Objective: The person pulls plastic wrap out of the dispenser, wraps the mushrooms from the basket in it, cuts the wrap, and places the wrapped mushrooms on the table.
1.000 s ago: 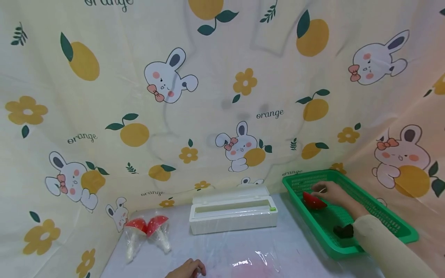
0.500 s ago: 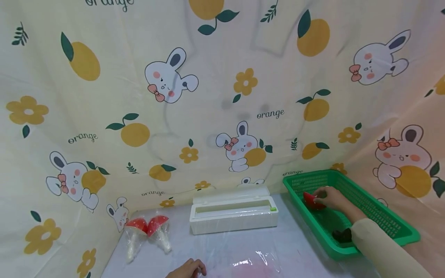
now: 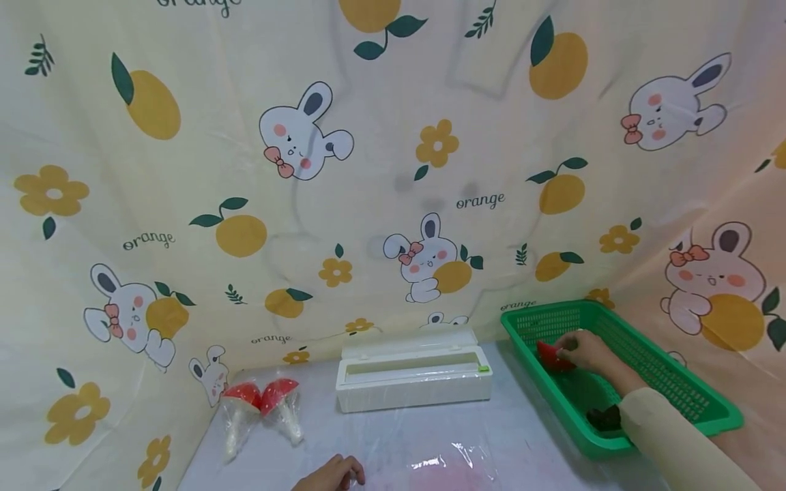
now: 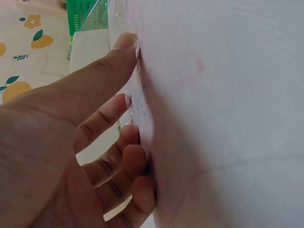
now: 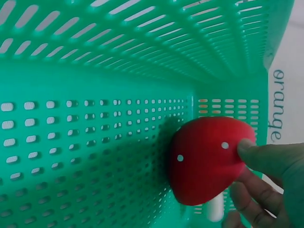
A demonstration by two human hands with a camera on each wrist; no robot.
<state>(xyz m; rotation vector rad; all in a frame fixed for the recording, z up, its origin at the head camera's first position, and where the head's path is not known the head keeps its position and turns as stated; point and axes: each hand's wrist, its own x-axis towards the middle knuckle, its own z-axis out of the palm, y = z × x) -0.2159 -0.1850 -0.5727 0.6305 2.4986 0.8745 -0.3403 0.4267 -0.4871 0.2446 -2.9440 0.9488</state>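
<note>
My right hand (image 3: 586, 351) reaches into the green basket (image 3: 669, 365) and grips a toy mushroom with a red, white-dotted cap (image 5: 209, 159). In the right wrist view the thumb presses on the cap, the fingers sit behind it, and a white stem (image 5: 215, 207) shows below. At the table's front, my left hand (image 3: 333, 474) rests with thumb and fingertips against a sheet of clear plastic wrap (image 3: 448, 458). The left wrist view shows the thumb (image 4: 124, 45) lying on the wrap, apart from the loosely bent fingers.
Two wrapped toy mushrooms (image 3: 282, 409) lie on the left of the white table. A long white wrap dispenser (image 3: 414, 394) with its lid up stands at the back centre. A small dark object (image 3: 604, 417) shows beside the right sleeve. Patterned cloth (image 3: 368, 204) hangs behind.
My right hand has shifted slightly within the basket and its fingers have closed on the red mushroom cap. My left hand stays in place at the wrap.
</note>
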